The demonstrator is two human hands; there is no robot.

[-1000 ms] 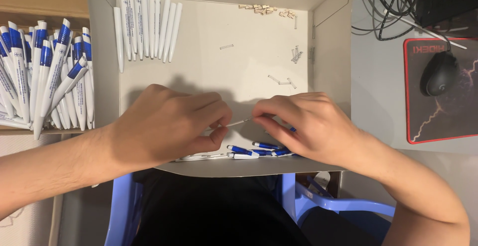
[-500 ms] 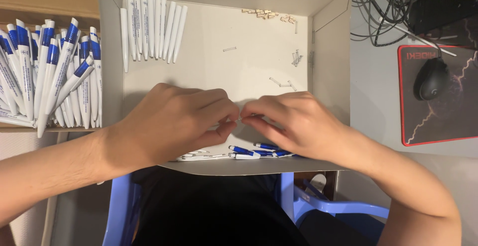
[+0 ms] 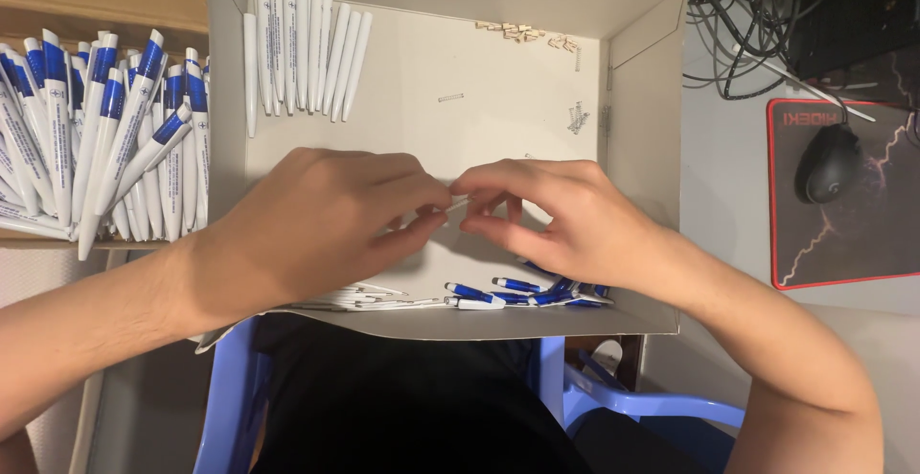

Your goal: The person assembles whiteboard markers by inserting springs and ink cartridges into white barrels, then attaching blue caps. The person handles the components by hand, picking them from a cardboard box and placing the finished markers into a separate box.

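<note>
White cardboard box (image 3: 642, 148) holds both hands, left hand (image 3: 316, 220) and right hand (image 3: 551, 220), fingers pinched on a thin white pen part (image 3: 458, 205).

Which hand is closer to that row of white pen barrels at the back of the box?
Left. The left hand lies almost directly below the row of white pen barrels. The right hand sits farther off, toward the box's right wall.
</note>
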